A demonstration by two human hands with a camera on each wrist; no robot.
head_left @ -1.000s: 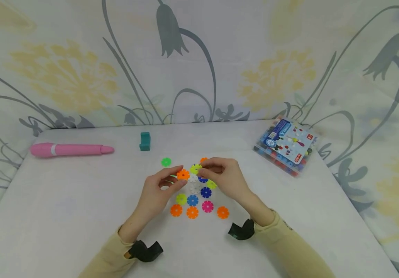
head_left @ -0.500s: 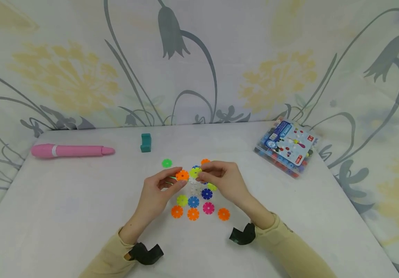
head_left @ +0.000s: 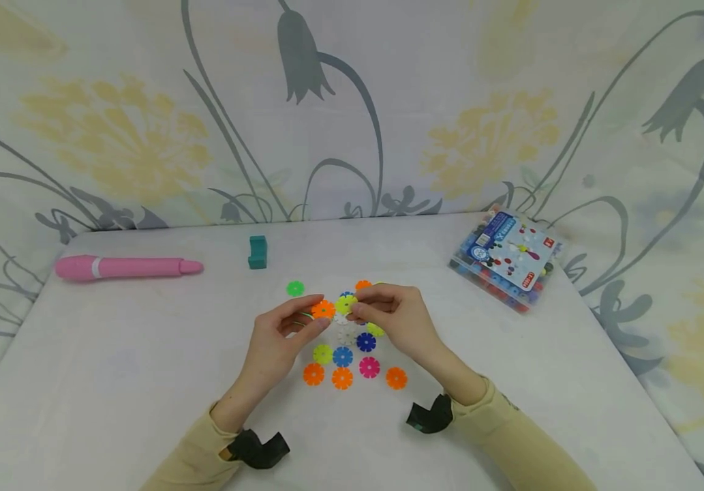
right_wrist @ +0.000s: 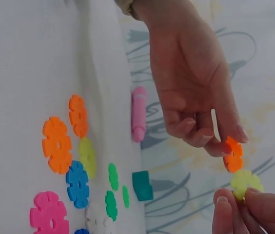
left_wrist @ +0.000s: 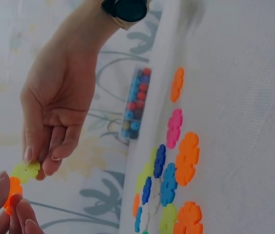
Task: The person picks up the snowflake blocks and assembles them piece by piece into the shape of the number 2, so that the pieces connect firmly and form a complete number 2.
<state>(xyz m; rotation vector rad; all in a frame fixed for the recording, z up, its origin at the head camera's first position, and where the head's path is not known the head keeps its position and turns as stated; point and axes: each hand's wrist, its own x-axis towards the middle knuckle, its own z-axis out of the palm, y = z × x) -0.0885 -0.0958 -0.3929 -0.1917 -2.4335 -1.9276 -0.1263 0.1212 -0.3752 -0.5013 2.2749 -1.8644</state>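
Note:
My left hand [head_left: 274,337] pinches an orange notched flower disc [head_left: 323,309] between thumb and fingers, above the table. Facing it, my right hand [head_left: 399,317] pinches a yellow-green flower disc [head_left: 345,304] by its edge. The two discs are held edge toward edge, and in the left wrist view the yellow-green disc [left_wrist: 26,171] overlaps the top of the orange one [left_wrist: 13,191]. Beneath the hands lie loose discs of the same kind, among them a pink disc [head_left: 369,367], a light blue disc [head_left: 342,356] and white discs [head_left: 345,334]. Some are partly hidden by the fingers.
A pink wand-shaped object [head_left: 137,267] lies at the back left, with a small teal block [head_left: 257,252] to its right. At the back right stands a clear box [head_left: 505,256] of colored pieces with a printed label. A patterned cloth [head_left: 352,123] hangs behind the table.
My right hand has come down slightly with the yellow-green disc, bringing it closer to level with the orange one. Both grips stay the same, and the last half second shows hardly any movement.

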